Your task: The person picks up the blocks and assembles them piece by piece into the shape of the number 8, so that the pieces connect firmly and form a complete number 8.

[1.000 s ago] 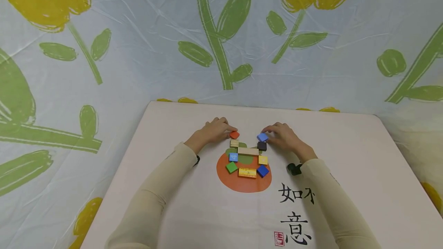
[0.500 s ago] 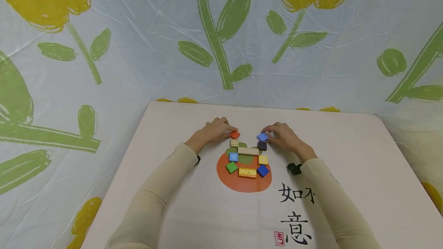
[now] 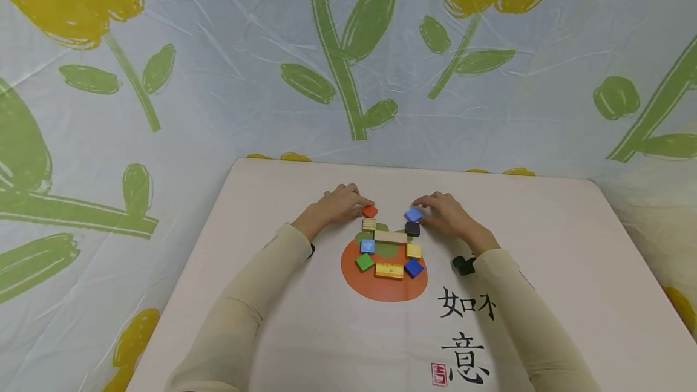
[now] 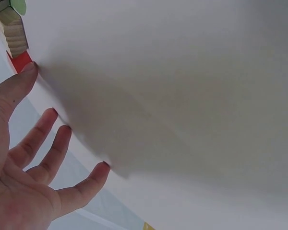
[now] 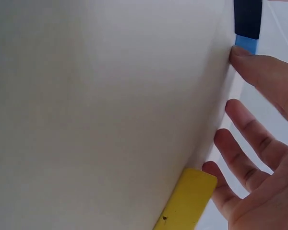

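My left hand (image 3: 339, 204) pinches a red block (image 3: 369, 212) at the upper left end of a block arrangement. In the left wrist view its thumb touches the red block, its index finger is hidden, and three other fingers spread over the table. My right hand (image 3: 448, 215) pinches a light blue block (image 3: 413, 215) at the upper right end. A striped wooden block (image 3: 369, 224) sits just below the red one, and a black block (image 3: 412, 229) below the light blue one. In the right wrist view a yellow block (image 5: 188, 199) lies by the little finger.
Between the columns lies a long wooden block (image 3: 390, 237). Below are a blue numbered block (image 3: 367, 247), yellow block (image 3: 414, 251), green block (image 3: 365, 262), yellow patterned block (image 3: 389, 271) and dark blue block (image 3: 414, 268). A floral cloth (image 3: 218, 89) stands behind the table (image 3: 327, 343).
Almost nothing differs. Both hands stay at the red and light blue blocks, which shift at most very slightly; the other blocks keep their places.
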The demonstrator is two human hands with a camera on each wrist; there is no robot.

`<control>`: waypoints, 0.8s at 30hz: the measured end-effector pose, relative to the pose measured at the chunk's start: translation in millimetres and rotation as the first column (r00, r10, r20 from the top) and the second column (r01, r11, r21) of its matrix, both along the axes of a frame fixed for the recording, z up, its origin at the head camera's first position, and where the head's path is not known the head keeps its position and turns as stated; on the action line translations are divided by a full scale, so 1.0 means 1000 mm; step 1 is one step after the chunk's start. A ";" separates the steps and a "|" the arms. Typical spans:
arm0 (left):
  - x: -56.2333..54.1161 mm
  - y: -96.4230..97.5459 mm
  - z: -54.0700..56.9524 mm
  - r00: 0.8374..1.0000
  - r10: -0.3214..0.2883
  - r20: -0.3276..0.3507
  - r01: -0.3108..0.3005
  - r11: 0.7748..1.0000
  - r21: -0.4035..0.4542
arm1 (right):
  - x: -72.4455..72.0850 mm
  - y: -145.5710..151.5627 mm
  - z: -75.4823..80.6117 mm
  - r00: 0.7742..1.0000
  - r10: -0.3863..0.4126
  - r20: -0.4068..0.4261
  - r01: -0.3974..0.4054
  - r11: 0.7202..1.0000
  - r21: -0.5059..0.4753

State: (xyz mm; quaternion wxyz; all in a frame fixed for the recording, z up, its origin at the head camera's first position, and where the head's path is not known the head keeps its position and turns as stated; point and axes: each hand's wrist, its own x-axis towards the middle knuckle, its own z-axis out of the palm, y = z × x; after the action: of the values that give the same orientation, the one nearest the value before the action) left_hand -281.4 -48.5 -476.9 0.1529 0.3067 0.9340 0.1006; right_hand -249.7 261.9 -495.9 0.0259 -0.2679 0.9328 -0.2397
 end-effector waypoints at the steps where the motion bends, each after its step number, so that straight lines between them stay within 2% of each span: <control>1: 0.000 0.000 0.001 1.000 -0.003 -0.001 0.003 1.000 0.001 | 0.001 0.001 0.002 1.000 -0.011 0.014 0.011 1.000 -0.003; 6: 0.000 0.001 0.003 1.000 -0.010 -0.001 0.010 1.000 0.002 | 0.007 0.010 0.016 0.991 -0.112 0.076 0.117 0.991 -0.063; 11: 0.000 0.002 0.004 1.000 -0.002 0.003 0.002 1.000 0.000 | 0.017 0.025 0.028 0.982 -0.187 0.030 0.189 0.974 -0.123; 16: 0.002 0.001 0.003 1.000 0.005 -0.002 -0.005 1.000 -0.013 | 0.031 0.038 0.029 0.970 -0.244 0.015 0.244 0.957 -0.155; 24: 0.002 0.001 -0.001 1.000 0.007 -0.014 -0.007 1.000 -0.011 | 0.048 0.060 0.024 0.948 -0.310 0.077 0.319 0.930 -0.184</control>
State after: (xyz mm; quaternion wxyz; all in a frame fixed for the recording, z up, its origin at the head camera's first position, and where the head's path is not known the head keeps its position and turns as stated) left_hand -279.5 -47.5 -478.2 0.1478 0.3034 0.9366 0.0939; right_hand -201.9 322.2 -472.1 -0.0172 -0.1106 0.9349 -0.3367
